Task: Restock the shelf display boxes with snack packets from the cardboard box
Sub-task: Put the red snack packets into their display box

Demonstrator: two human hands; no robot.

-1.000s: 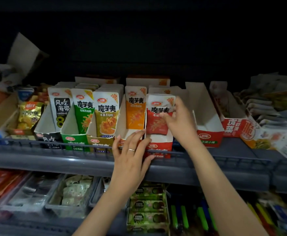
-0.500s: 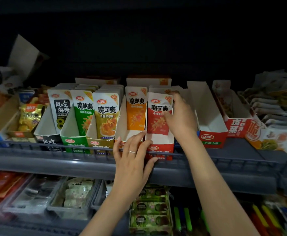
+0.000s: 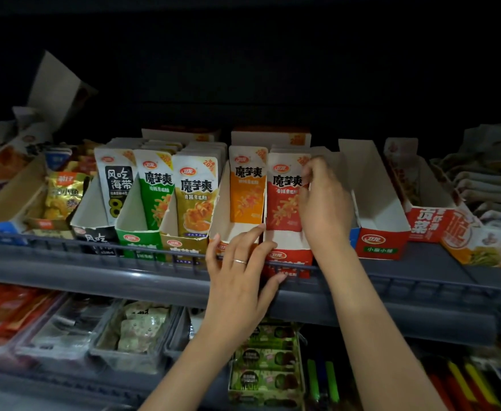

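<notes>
Right hand (image 3: 325,203) pinches the upper right edge of the red packet (image 3: 285,197), fingers curled on it. That packet stands upright, long axis vertical, printed face toward the near side, fronting a file of like packets in the red display box (image 3: 288,256). Left hand (image 3: 240,280) lies spread, fingers straight, against the near ends of that box and the orange display box (image 3: 228,221) just left, thumb at the shelf rail (image 3: 95,247). One orange packet (image 3: 247,185) shows upright in the orange box. Further left, the olive box (image 3: 184,247), green box (image 3: 138,241) and black box (image 3: 95,237) each hold a file of upright packets, making five boxes in the row.
</notes>
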